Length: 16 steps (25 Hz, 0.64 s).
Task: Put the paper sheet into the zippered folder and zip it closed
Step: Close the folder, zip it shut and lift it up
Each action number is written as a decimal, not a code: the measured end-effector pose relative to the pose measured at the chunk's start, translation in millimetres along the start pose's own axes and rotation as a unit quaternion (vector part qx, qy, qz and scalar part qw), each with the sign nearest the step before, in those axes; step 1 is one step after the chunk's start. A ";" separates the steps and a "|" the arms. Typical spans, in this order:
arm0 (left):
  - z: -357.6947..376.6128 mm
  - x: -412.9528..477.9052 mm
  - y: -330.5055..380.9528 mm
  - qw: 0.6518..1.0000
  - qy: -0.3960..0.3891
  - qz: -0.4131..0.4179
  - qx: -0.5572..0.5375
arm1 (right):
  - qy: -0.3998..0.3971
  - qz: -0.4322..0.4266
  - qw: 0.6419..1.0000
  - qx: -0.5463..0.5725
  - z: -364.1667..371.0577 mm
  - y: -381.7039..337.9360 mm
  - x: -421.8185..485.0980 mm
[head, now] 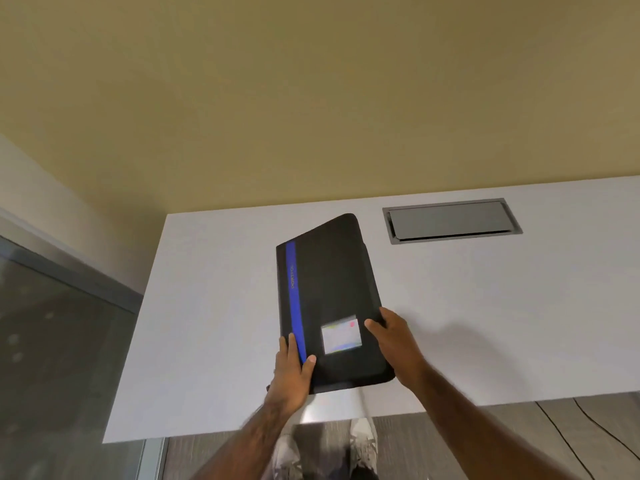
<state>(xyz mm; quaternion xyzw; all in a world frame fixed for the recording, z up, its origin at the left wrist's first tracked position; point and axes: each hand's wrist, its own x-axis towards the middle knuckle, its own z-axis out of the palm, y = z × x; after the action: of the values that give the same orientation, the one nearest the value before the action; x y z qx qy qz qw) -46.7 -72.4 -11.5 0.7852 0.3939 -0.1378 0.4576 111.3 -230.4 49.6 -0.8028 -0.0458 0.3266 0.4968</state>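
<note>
A black zippered folder (332, 289) with a blue stripe and a small card window lies closed on the white table (214, 306), slightly turned. My left hand (292, 375) grips its near left corner, thumb on top beside the stripe. My right hand (393, 337) holds the folder's right edge near the front, fingers curled over it. No paper sheet is visible. I cannot see the zipper pull.
A grey metal cable hatch (450, 221) is set flush into the table at the back right. A tan wall rises behind the table. A glass panel (62, 341) stands to the left. Cables run over the floor at the lower right, and shoes show below the table edge.
</note>
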 end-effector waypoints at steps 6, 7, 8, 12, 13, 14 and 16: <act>18.4 6.8 -2.4 0.994 0.002 0.004 0.110 | -0.019 -0.016 0.993 -0.117 -22.6 51.9 31.0; 19.2 7.0 -3.2 0.993 0.006 0.008 0.115 | -0.017 -0.037 0.989 -0.145 -22.4 57.2 32.7; 19.6 6.2 -3.8 0.993 0.007 0.013 0.119 | -0.016 -0.056 0.982 -0.179 -22.1 63.3 34.1; 15.0 0.8 -14.5 0.991 0.002 0.035 0.129 | -0.056 -0.072 0.921 -0.378 -16.7 86.3 39.2; 12.5 -1.7 -18.2 0.990 0.001 0.041 0.134 | -0.058 -0.073 0.911 -0.401 -15.7 90.2 40.6; 9.2 -5.0 -20.9 0.990 0.004 0.043 0.138 | -0.057 -0.079 0.905 -0.415 -15.6 92.9 42.3; 2.6 -13.4 -29.2 0.988 0.026 0.055 0.139 | -0.054 -0.087 0.893 -0.438 -16.6 95.7 43.8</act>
<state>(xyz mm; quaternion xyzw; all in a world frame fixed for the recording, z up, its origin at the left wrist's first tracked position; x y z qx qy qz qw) -76.9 -73.3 -23.0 0.8647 0.3390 -0.1458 0.3408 131.0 -273.7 -45.7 -0.9127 -0.2809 0.2720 0.1186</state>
